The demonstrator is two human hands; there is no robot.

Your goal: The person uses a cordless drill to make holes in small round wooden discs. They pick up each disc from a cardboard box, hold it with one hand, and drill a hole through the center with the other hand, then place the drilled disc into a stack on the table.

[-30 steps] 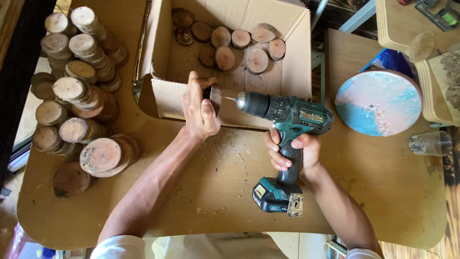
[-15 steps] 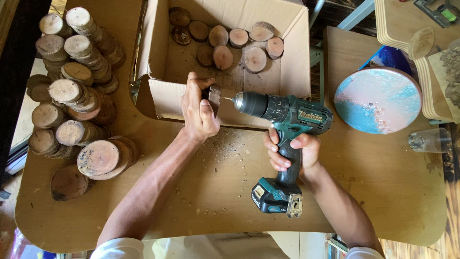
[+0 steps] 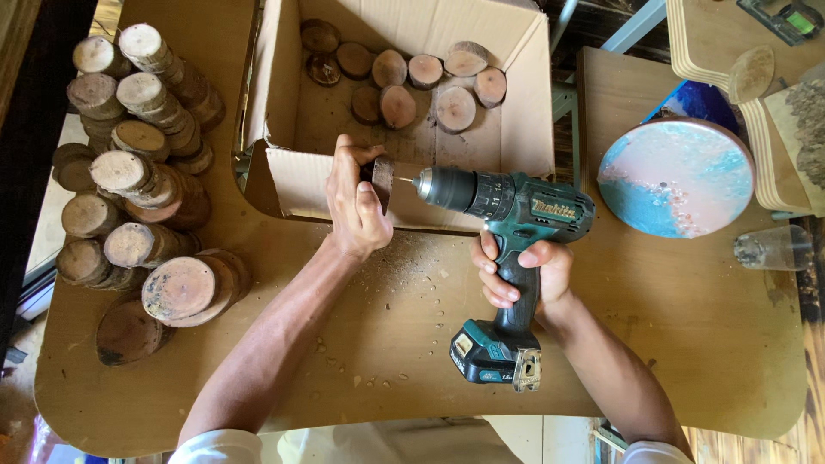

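Drill (image 3: 507, 215) gripped in right hand (image 3: 520, 275), bit touching wood slice (image 3: 383, 182) clasped by left hand (image 3: 354, 206).

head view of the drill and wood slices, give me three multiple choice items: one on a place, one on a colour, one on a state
1. Where do the loose round wood slices lie?
A in the brown cardboard box
B on the floor
C on the round blue and pink resin disc

2. The cordless drill body is:
A red
B teal and black
C yellow

3. The left hand:
A lies flat and empty
B grips a small wood slice
C holds the drill

Answers: A, slices on the box floor; B, teal shell with black chuck; B, fingers closed on the slice, while the right hand holds the drill.
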